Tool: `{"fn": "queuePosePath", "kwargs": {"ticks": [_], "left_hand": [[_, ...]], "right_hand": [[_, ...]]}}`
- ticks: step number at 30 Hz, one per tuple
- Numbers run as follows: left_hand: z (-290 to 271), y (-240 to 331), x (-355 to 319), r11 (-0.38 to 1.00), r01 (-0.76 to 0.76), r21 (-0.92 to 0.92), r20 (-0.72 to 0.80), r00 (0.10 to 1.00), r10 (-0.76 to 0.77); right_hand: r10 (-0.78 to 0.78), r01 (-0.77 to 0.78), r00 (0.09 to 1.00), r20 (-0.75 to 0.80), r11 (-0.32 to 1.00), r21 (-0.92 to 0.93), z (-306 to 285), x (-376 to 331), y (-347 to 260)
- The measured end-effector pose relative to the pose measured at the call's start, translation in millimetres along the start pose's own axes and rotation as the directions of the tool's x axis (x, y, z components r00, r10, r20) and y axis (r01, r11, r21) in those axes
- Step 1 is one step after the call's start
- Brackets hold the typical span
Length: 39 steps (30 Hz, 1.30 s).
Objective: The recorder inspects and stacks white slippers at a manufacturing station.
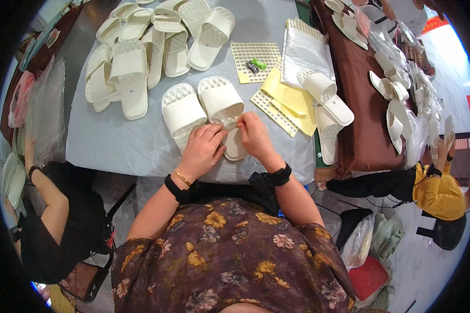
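A pair of white slippers with quilted footbeds lies side by side in front of me, the left slipper (181, 110) and the right slipper (220, 98). My left hand (199, 150) lies across the lower part of the pair, fingers extended, fingertips against the right slipper near its strap opening. At that slipper's right strap edge, my right hand (256, 136) is closed with thumb and forefinger pinched together. Whatever is between those fingers is too small to make out. Beyond my right hand lie a sticker sheet (253, 52) with small dark marks and yellow backing paper (286, 94).
Many white slippers (133, 73) are heaped at the table's far left. Small green and black items (257, 65) rest on the sticker sheet. A silvery padded envelope (308, 55) and another slipper pair (326, 107) lie right. People sit on both sides; a brown-covered table (368, 120) adjoins.
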<state>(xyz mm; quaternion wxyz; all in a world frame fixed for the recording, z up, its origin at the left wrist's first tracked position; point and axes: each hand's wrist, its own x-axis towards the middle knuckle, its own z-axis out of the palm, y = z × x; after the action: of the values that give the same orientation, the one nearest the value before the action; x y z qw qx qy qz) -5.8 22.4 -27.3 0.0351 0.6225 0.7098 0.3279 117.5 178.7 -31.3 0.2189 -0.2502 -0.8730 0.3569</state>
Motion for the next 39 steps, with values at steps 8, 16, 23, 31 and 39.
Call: {"fn": "queuePosePath", "kwargs": {"ticks": [8,16,23,31,39], "left_hand": [[-3,0,-1,0.999,0.017,-0.040,0.024,1.000,-0.016],[-1,1,-2,0.999,0.032,-0.038,0.028,0.999,-0.031],[-1,0,-2,1.000,0.013,-0.008,0.017,1.000,-0.013],[-2,-3,8,1.000,-0.022,-0.005,-0.011,1.000,0.022],[6,-3,-5,0.996,0.007,-0.093,-0.065,0.998,-0.013]], "right_hand": [[-0.034,0.063,0.983,0.179,0.986,-0.156,-6,11,-17],[-0.093,0.174,0.966,0.241,0.924,-0.340,-1,13,-13],[-0.010,0.042,0.989,0.146,0.975,-0.219,-2,13,-10],[-0.002,0.020,0.996,0.085,0.976,-0.215,1,22,-6],[0.092,-0.091,0.995,0.022,0.995,-0.041,4,-2,13]]}}
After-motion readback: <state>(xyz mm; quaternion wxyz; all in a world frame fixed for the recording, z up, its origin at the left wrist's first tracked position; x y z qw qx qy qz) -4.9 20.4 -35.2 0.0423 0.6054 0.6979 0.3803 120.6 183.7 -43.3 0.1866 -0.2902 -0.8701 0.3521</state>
